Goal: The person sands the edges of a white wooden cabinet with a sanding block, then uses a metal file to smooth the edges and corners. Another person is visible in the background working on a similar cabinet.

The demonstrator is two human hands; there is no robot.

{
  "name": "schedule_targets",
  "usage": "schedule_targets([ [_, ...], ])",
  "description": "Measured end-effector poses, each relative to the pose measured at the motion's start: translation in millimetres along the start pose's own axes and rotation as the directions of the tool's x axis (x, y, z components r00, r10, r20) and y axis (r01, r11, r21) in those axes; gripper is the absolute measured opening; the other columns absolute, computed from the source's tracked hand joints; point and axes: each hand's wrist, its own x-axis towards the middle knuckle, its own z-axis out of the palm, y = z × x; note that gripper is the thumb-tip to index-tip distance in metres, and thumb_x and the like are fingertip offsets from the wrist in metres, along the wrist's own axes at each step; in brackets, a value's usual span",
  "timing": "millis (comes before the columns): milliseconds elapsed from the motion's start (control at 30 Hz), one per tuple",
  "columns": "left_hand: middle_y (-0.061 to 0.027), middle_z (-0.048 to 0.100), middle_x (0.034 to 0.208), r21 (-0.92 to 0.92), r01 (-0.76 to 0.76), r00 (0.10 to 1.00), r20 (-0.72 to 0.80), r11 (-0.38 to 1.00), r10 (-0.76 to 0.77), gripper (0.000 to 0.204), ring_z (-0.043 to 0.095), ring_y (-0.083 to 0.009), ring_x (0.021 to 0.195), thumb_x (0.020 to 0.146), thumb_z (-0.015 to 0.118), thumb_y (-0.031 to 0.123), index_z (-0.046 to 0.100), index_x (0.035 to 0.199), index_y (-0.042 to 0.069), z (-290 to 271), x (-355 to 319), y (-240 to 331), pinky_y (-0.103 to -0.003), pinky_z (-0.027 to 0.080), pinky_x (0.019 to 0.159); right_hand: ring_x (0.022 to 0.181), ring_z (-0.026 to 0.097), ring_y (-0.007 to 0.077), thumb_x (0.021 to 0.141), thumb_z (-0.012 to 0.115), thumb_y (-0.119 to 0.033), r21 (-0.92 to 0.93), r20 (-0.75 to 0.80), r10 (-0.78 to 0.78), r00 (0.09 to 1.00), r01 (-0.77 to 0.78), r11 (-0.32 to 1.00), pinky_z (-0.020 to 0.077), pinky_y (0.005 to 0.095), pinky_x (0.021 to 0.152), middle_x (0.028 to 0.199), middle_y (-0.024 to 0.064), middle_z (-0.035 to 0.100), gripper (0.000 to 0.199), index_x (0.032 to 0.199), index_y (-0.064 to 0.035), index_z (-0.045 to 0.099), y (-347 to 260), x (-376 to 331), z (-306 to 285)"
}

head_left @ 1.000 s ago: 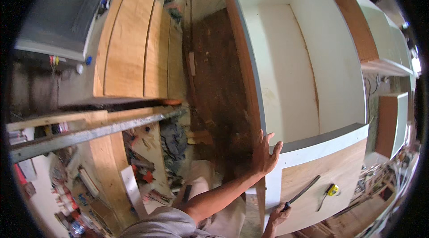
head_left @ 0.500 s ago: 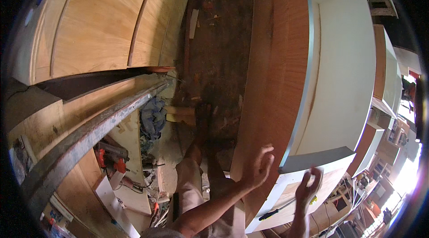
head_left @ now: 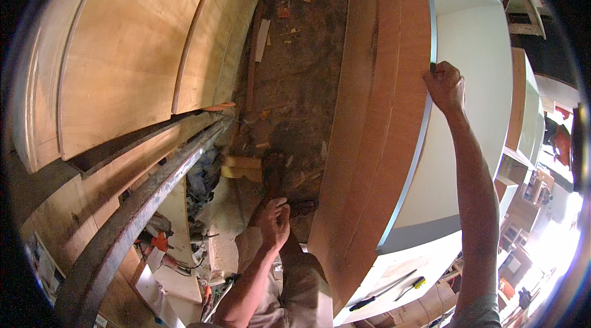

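A large cabinet carcass lies beside me, with a reddish-brown wooden side (head_left: 394, 100), a pale inner panel (head_left: 474, 82) and a light blue strip (head_left: 411, 171) along the edge between them. Far along that edge is my right hand (head_left: 448, 87), closed at the strip, with a small dark thing showing by its fingertips; its kind cannot be made out. My left hand (head_left: 274, 224) hangs over my legs, fingers curled together, and whatever it may hold is too small to see. A grey band (head_left: 425, 231) crosses the carcass's near end.
Two screwdrivers, one black-handled (head_left: 363, 303) and one yellow-and-black (head_left: 418, 283), lie on the carcass's near white end. To the left stand pale wooden panels (head_left: 129, 51) and a long metal bar (head_left: 141, 186). Wood scraps (head_left: 262, 40) litter the dark floor. Tools with red parts (head_left: 161, 240) sit lower left.
My right hand has reached forward from the carcass's near end to the far part of the blue-edged side. My left hand has drawn back leftward from the wooden side to over my legs.
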Motion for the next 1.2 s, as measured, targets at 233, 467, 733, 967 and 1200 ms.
schedule_targets([
  [233,-0.0149,0.067,0.110,-0.071,0.055,0.995,-0.074,0.996,-0.060,0.030,0.069,-0.0253,0.098,0.101,0.059,0.024,0.062,0.119,0.000,-3,0,-23,-0.035,0.056,0.084,0.094,0.071,0.0379,0.082,0.068,-0.048,-0.068,-0.027,-0.017,1.000,0.015,0.998,0.0538,0.0478,0.087,0.094,0.0194,0.073,0.042,0.088,-0.0066,0.075,-5,61,-14],
  [467,-0.0140,0.068,0.108,-0.066,0.070,0.996,-0.046,0.995,-0.073,0.027,0.070,-0.0233,0.095,0.101,0.060,0.023,0.063,0.116,0.000,4,3,-8,-0.034,0.056,0.081,0.085,0.071,0.0365,0.092,0.061,-0.051,-0.013,-0.062,-0.057,0.996,0.056,0.998,0.0540,0.0483,0.080,0.081,0.0205,0.070,0.049,0.078,-0.0041,0.071,11,70,-16],
  [733,-0.0161,0.070,0.102,-0.068,0.152,0.988,0.003,0.986,-0.153,0.028,0.070,-0.0234,0.091,0.100,0.061,0.022,0.063,0.115,-0.001,4,0,9,-0.035,0.057,0.077,0.059,0.068,0.0209,0.093,0.063,-0.042,0.277,0.101,0.022,0.995,-0.049,0.960,0.0545,0.0387,0.065,0.076,0.0125,0.070,0.039,0.089,-0.0032,0.069,12,19,-12],
  [967,-0.0148,0.070,0.107,-0.063,0.125,0.992,0.018,0.990,-0.124,0.029,0.070,-0.0227,0.094,0.100,0.060,0.025,0.064,0.116,0.000,20,1,18,-0.034,0.057,0.078,0.091,0.069,0.0353,0.098,0.058,-0.040,0.175,-0.044,-0.087,0.995,0.094,0.980,0.0527,0.0466,0.078,0.094,0.0218,0.067,0.037,0.104,-0.0027,0.059,23,-16,26],
  [1200,-0.0185,0.067,0.118,-0.107,-0.022,0.980,0.193,0.994,0.042,0.034,0.066,-0.0308,0.108,0.101,0.058,0.029,0.064,0.118,0.001,97,5,58,-0.035,0.053,0.093,0.071,0.052,0.0370,0.105,0.039,-0.040,0.498,-0.262,0.059,0.963,0.082,0.863,0.0437,0.0482,0.070,0.079,0.0239,0.055,0.044,0.094,-0.0004,0.054,1,-31,54],
])
